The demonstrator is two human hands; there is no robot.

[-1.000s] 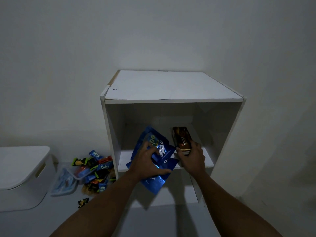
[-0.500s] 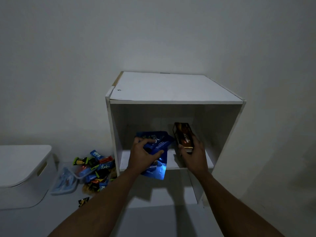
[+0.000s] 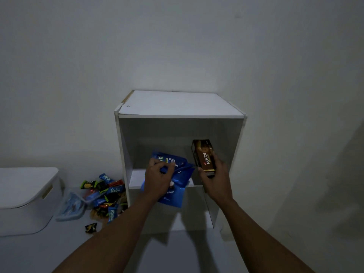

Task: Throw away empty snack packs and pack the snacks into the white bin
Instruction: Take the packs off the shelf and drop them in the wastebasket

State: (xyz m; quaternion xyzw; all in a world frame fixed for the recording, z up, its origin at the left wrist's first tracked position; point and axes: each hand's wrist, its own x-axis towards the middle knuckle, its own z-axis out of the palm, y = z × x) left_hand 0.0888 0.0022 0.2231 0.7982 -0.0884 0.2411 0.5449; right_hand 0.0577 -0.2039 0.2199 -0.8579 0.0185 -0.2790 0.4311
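My left hand grips a crumpled blue snack bag at the front edge of the shelf inside a white cube cabinet. The bag's lower part hangs below the shelf edge. My right hand holds a brown Nextar snack box upright and slightly tilted, just inside the cabinet on the right. A white bin with its lid on stands on the floor at the far left.
A pile of small snack packs lies on the floor between the bin and the cabinet, beside a clear plastic container. One small pack lies apart, nearer me. Walls close in behind and to the right.
The blue bag has been crumpled and drawn to the shelf edge by my left hand. My right hand has lifted the brown box higher and more upright.
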